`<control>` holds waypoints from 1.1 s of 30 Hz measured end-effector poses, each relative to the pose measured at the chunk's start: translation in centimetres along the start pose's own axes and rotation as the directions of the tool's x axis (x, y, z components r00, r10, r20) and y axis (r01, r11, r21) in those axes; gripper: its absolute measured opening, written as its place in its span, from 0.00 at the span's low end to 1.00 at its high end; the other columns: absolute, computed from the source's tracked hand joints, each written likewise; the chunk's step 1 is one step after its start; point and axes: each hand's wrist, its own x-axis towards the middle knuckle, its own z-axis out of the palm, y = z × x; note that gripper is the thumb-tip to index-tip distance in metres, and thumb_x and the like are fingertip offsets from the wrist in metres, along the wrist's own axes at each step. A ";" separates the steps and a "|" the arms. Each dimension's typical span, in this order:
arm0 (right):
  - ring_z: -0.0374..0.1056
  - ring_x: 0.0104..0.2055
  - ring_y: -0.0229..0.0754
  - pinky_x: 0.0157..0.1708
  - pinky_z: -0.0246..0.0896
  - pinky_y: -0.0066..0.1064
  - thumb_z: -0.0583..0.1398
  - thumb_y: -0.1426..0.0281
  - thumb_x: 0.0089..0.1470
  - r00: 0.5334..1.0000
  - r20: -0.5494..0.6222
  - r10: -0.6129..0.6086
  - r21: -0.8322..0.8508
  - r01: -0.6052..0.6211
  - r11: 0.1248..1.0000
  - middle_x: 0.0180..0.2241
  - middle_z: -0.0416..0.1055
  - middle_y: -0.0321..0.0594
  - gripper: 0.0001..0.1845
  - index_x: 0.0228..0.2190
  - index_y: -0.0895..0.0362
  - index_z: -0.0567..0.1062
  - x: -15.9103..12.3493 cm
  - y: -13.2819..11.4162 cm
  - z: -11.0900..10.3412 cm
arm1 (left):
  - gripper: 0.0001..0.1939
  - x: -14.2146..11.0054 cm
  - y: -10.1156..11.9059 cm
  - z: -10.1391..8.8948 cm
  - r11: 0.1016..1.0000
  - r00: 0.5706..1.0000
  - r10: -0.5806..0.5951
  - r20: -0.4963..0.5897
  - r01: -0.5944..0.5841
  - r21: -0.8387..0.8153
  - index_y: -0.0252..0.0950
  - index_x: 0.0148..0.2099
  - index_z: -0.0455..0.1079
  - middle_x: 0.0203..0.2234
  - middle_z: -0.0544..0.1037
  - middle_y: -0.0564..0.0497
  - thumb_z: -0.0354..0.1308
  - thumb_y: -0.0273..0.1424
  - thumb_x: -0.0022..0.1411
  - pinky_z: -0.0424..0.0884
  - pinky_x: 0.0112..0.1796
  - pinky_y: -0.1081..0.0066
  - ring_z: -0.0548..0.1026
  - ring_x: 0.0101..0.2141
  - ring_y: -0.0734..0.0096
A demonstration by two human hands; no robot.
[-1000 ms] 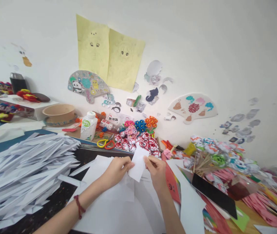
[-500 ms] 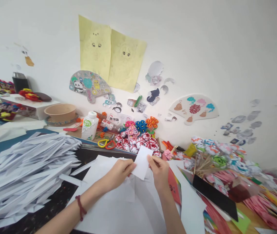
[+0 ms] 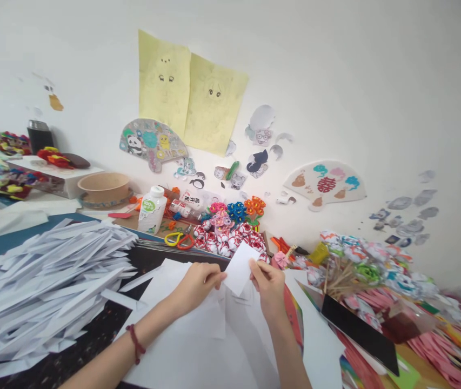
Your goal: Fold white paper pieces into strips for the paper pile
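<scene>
Reference point: the yellow-and-red scissors (image 3: 180, 236), lying beyond your hands. Well to their left and farther back stands a black flask (image 3: 39, 140); also left, but nearer you, a broad heap of narrow white paper strips (image 3: 47, 286) spreads over the dark tabletop (image 3: 90, 334). A tan bowl (image 3: 104, 194) sits left of the scissors and farther back, and a white bottle (image 3: 152, 212) stands upright near them, on the same side. On the near side of the scissors, large white sheets (image 3: 198, 356) lie layered in front of you. Your left hand (image 3: 201, 282), with a dark red band (image 3: 136, 344) round its wrist, is right of the scissors and nearer you; its thumb and fingers pinch the left edge of a small white paper piece (image 3: 241, 268). That piece is right of the scissors and nearer you, raised over the sheets and tilted, its top end overlapping in view a cluster of red-and-white flowers (image 3: 224, 243) just right of the scissors. Your right hand (image 3: 269, 281), farther right of the scissors, grips the opposite edge, thumb on its face; the remaining fingers curl, partly hidden. Farther right of the scissors, a red sheet (image 3: 294, 314) shows beside your right forearm, then a black flat panel (image 3: 360, 330) lies slantwise, and well right of the scissors pink strips (image 3: 436, 350) are bunched.
</scene>
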 end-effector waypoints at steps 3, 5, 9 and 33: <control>0.46 0.16 0.31 0.17 0.39 0.26 0.57 0.62 0.53 0.999 0.033 -0.011 -0.025 0.012 1.000 0.12 0.50 0.28 0.20 0.15 0.57 0.63 0.0 0.1 -0.1 | 0.18 0.1 -0.2 0.0 1.000 0.999 -0.013 -0.038 0.013 -0.004 0.35 0.28 0.69 0.21 0.73 0.54 0.46 0.38 0.63 0.56 0.27 0.75 0.66 0.24 0.74; 0.47 0.15 0.31 0.17 0.40 0.26 0.56 0.63 0.54 0.999 0.035 -0.016 -0.033 0.018 0.999 0.11 0.50 0.28 0.20 0.15 0.58 0.64 0.0 0.1 -0.2 | 0.17 0.2 -0.3 0.0 0.999 0.995 -0.038 -0.089 0.039 0.011 0.35 0.30 0.70 0.24 0.73 0.52 0.46 0.39 0.63 0.58 0.28 0.74 0.67 0.26 0.72; 0.47 0.15 0.31 0.16 0.41 0.26 0.57 0.63 0.54 0.999 0.042 -0.024 -0.028 0.025 0.999 0.11 0.51 0.28 0.19 0.15 0.58 0.65 -0.2 -0.3 0.2 | 0.12 0.2 -0.1 0.1 0.999 0.979 -0.040 -0.200 0.033 -0.034 0.36 0.38 0.69 0.33 0.74 0.50 0.48 0.38 0.62 0.60 0.31 0.74 0.68 0.30 0.71; 0.64 0.26 0.39 0.26 0.56 0.27 0.59 0.66 0.52 0.932 0.341 -0.126 -0.169 0.193 0.967 0.24 0.71 0.40 0.11 0.25 0.60 0.77 -0.4 -0.2 1.5 | 0.11 -0.1 0.4 0.0 0.998 1.000 0.018 -0.012 -0.017 0.067 0.34 0.26 0.67 0.19 0.69 0.56 0.47 0.29 0.57 0.54 0.25 0.77 0.63 0.22 0.77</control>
